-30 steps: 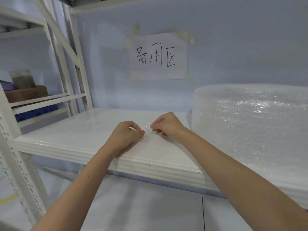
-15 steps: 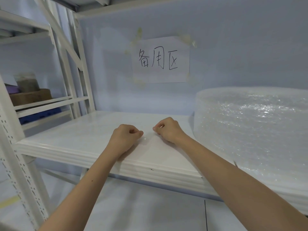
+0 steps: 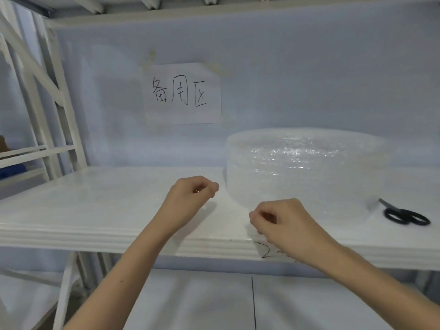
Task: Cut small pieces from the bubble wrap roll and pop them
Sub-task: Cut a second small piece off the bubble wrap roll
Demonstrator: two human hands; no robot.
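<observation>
Two bare hands over a white shelf (image 3: pixel 95 210), apart from each other. Left hand (image 3: pixel 190 196) farther back, fingers curled in, thumb tip against the forefinger as in a pinch; whether a scrap of clear film sits between them cannot be told from the blurred picture. Right hand (image 3: pixel 278 222) nearer the front edge of the shelf, fingers likewise curled with thumb and forefinger together; a faint sheen of clear plastic below the fingertips, too blurred to say whether pinched or merely lying there. Both forearms bare, reaching up from the bottom of the view.

Bubble wrap roll (image 3: pixel 307 167) lying on the right half of the same shelf, large, pale and glinting on top, just behind the right hand and just beside the left, touching neither as far as can be seen. Loose wrap spreading from its base toward the front edge. Black-handled scissors (image 3: pixel 404 214) flat on the shelf to the right of the roll, handles toward the front, blades pointing back and left, well apart from both hands.

Sheet of paper (image 3: pixel 183 94) with three handwritten characters taped to the pale blue wall (image 3: pixel 309 79) behind the shelf. Black marker scrawl on the shelf's front edge, under the right wrist. White metal rack uprights (image 3: pixel 59 103) at the left.
</observation>
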